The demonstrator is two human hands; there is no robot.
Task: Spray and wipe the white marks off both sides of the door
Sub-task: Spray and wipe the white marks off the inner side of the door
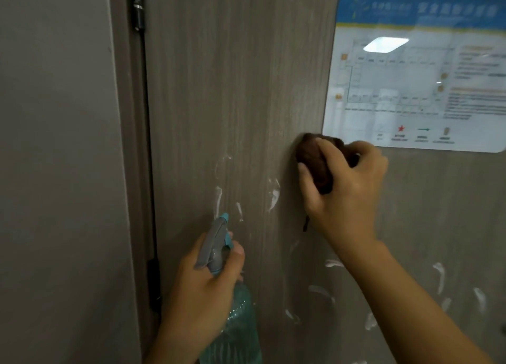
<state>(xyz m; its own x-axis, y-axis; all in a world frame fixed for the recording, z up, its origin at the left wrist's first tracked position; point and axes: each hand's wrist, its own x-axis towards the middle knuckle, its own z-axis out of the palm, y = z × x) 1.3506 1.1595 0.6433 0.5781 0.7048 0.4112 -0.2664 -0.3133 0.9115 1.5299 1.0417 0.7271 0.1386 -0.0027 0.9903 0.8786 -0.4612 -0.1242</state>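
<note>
A grey-brown wood-grain door [224, 76] fills the view. White smears [273, 195] streak its middle, and several more lie lower right. My right hand [345, 185] grips a dark brown cloth [315, 161] and presses it against the door just below the poster's left corner. My left hand [202, 284] holds a teal spray bottle [232, 325] by its neck, a finger on the trigger, the grey and blue nozzle [219, 235] pointing up at the door near the smears.
A laminated blue-and-white floor plan poster [416, 70] is stuck on the door at the upper right. The door's hinge edge with a dark hinge [138, 8] runs down the left, beside a grey wall [54, 172].
</note>
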